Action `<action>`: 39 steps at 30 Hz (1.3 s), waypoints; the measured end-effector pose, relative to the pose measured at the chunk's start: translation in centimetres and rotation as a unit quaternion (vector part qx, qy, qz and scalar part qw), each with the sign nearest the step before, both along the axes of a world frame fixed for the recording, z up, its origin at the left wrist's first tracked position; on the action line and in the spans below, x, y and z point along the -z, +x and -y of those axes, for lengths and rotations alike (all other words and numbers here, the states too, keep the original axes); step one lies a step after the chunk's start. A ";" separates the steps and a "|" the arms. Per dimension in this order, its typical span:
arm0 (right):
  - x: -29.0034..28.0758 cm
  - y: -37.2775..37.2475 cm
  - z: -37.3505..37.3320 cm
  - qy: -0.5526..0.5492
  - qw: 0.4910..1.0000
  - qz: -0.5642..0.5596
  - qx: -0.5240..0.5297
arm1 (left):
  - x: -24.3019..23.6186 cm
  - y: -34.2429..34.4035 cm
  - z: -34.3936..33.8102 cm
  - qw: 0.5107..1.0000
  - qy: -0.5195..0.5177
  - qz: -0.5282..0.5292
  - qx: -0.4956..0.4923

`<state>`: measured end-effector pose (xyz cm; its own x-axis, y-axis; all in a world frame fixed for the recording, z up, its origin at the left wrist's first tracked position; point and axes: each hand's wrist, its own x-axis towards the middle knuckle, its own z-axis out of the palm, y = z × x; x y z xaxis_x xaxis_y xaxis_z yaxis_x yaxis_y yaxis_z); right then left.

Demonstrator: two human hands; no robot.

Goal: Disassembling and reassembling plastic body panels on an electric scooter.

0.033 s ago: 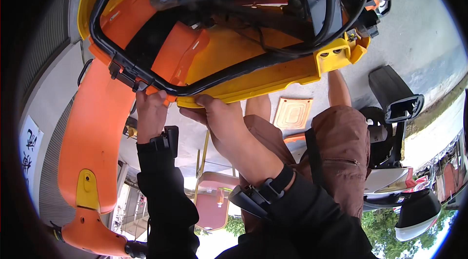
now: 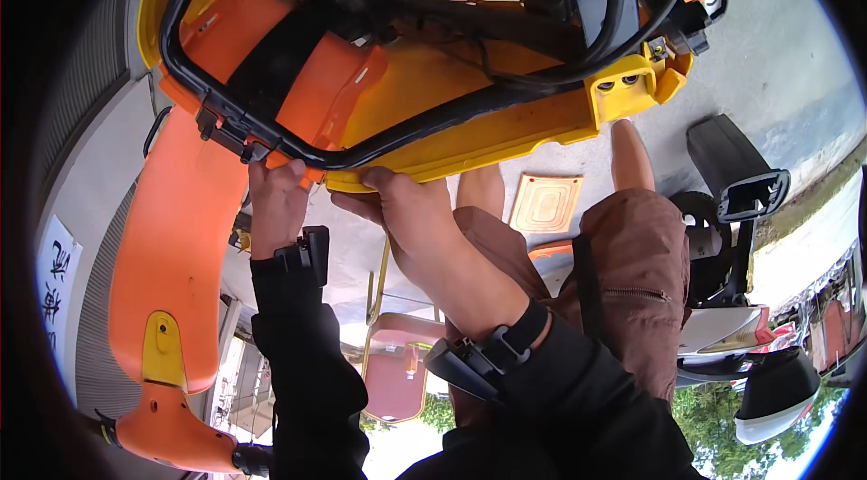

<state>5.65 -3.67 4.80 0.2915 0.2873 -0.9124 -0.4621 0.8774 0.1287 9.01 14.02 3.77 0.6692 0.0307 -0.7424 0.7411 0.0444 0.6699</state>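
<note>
1. The right hand (image 2: pixel 411 209) is pinching the yellow panel (image 2: pixel 479 155) at its near corner, thumb on top.
2. The left hand (image 2: pixel 278 195) is touching the edge beside a black bracket (image 2: pixel 255 152); I cannot tell whether its fingers are gripping.
3. The yellow panel is already lying along the black tubular frame (image 2: pixel 433 124); whether any fastening is remaining isn't showing.

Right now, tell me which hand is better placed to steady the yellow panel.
Probably the right hand: its grip is at the edge of the yellow panel. The left hand is farther left, by the black tube.
</note>
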 end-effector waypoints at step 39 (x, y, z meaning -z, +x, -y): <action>-0.8 0.2 2.2 -0.014 0.991 0.024 -0.129 | 7.0 1.2 1.6 0.920 0.268 0.288 -0.004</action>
